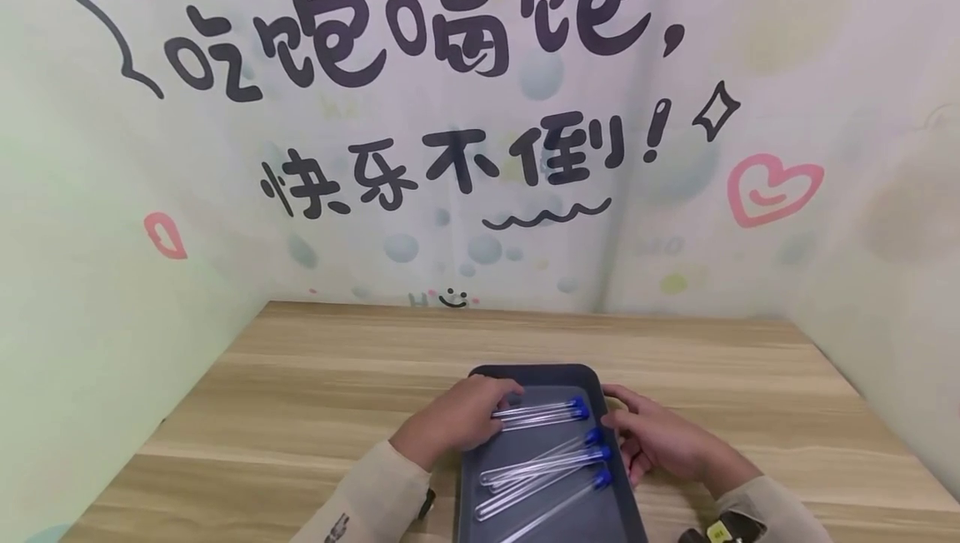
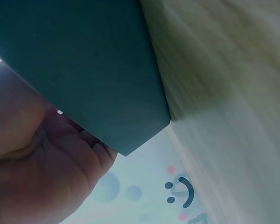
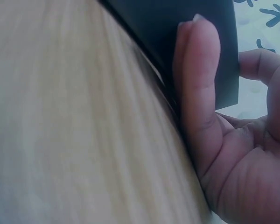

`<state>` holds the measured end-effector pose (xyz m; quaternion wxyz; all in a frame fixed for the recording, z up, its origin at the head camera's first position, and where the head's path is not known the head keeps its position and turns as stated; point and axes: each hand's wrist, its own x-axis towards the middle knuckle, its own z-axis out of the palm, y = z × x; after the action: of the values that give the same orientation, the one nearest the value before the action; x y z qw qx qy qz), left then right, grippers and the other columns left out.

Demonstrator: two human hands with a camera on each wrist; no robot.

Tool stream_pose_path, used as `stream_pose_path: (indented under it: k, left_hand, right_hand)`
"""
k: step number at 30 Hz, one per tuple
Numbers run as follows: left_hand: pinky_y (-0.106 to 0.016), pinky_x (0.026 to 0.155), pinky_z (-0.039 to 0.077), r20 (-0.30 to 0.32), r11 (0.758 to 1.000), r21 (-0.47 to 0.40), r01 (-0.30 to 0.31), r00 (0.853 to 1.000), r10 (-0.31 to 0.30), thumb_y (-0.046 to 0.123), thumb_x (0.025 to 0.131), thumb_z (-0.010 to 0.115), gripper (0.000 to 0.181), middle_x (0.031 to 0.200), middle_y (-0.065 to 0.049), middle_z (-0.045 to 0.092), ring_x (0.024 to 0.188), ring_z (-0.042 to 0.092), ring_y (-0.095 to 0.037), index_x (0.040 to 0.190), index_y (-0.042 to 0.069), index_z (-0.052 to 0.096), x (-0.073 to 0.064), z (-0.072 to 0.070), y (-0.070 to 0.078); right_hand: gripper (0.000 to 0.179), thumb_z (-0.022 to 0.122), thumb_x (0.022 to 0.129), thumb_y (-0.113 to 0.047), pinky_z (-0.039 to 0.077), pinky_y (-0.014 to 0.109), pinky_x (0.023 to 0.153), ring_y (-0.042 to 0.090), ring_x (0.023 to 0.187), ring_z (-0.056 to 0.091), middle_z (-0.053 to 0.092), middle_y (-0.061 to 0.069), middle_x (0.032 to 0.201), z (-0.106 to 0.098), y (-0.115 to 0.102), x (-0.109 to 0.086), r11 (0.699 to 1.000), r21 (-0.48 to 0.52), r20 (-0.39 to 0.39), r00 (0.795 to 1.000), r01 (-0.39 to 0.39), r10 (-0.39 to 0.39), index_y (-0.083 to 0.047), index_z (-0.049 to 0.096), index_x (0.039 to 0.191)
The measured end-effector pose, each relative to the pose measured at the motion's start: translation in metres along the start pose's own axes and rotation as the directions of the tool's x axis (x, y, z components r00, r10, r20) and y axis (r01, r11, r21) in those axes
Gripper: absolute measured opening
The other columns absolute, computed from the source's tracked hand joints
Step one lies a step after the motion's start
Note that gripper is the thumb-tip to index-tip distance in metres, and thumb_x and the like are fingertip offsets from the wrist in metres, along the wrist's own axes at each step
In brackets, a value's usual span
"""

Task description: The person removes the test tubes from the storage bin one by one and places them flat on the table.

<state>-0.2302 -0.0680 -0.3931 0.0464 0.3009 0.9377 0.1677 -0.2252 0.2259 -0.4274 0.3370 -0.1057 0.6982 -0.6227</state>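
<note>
A dark grey rectangular tray (image 1: 536, 373) lies on the table, holding several clear test tubes (image 1: 543, 467) with blue caps toward its right side. Over the tray's left rim, my left hand (image 1: 459, 414) reaches inside, thumb and fingers at the bottoms of the upper test tubes (image 1: 542, 415), which it pinches. The left wrist view shows the tray's outer wall (image 2: 88, 74) hiding those fingertips. My right hand (image 1: 663, 438) holds the tray's right edge, thumb at the rim. In the right wrist view, its fingers (image 3: 200, 79) lie along the outer wall.
The wood-grain table (image 1: 322, 393) extends on both sides of the tray. A pale cloth backdrop (image 1: 450, 251) with dark lettering and pink hearts stands behind the table. Dark wrist gear (image 1: 731, 528) shows at the right sleeve.
</note>
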Motion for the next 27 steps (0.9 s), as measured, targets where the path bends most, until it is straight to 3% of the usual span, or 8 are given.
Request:
stream_pose_path:
  k: [8,15,27]
  left_hand:
    - [-0.024,0.077,0.049,0.000,1.000,-0.011,0.013,1.000,-0.013,0.007,0.080,0.066,0.043,0.096,0.002,0.066,0.087,0.060,-0.007,0.122,0.017,0.058,0.0012,-0.0013,0.0013]
    - [-0.020,0.070,0.046,-0.025,1.000,-0.020,0.011,1.000,-0.012,0.006,0.079,0.066,0.042,0.086,0.005,0.062,0.074,0.053,-0.003,0.119,0.016,0.059,0.0008,-0.0029,0.0018]
    - [-0.020,0.071,0.048,-0.030,0.998,-0.058,0.009,0.999,-0.011,0.006,0.080,0.065,0.039,0.087,0.003,0.066,0.078,0.059,-0.005,0.117,0.015,0.061,0.0001,-0.0032,-0.0001]
  right_hand:
    - [0.067,0.046,0.094,-0.027,0.052,0.031,0.050,0.013,0.057,0.057,0.061,0.008,0.078,-0.0004,-0.0006,-0.0013,1.000,0.006,0.002,1.000,-0.004,0.004,-0.019,0.005,0.147]
    - [0.067,0.046,0.094,-0.029,0.052,0.031,0.051,0.013,0.057,0.058,0.061,0.007,0.077,-0.0006,-0.0001,-0.0029,1.000,-0.001,0.006,1.000,-0.001,0.001,-0.019,0.005,0.147]
    - [0.067,0.045,0.094,-0.030,0.052,0.030,0.051,0.012,0.058,0.058,0.061,0.007,0.078,0.0003,-0.0011,-0.0036,1.000,0.007,0.025,1.000,-0.007,0.007,-0.019,0.004,0.147]
